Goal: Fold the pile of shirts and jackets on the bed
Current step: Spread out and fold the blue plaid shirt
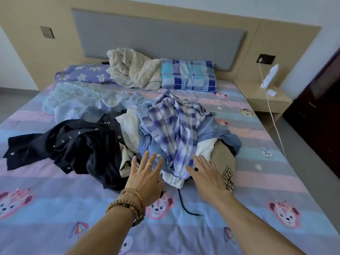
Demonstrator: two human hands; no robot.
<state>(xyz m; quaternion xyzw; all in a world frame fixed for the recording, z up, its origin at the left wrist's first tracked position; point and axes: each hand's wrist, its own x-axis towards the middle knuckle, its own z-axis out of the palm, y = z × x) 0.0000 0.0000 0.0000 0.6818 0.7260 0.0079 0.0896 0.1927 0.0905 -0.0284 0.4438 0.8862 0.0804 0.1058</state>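
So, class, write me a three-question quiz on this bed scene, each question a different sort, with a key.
1. True or false: the left hand grips the plaid shirt.
2. Which garment lies on the left of the pile? A) dark jacket B) red coat C) green sweater
3. Fill in: the wrist with the bead bracelet is the ____ one.

Key: 1 false, both hands are open, right hand too; 2 A; 3 left.

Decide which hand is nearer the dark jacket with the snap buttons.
Left. The left hand reaches beside the dark jacket's near edge; the right hand is farther off, across the plaid shirt.
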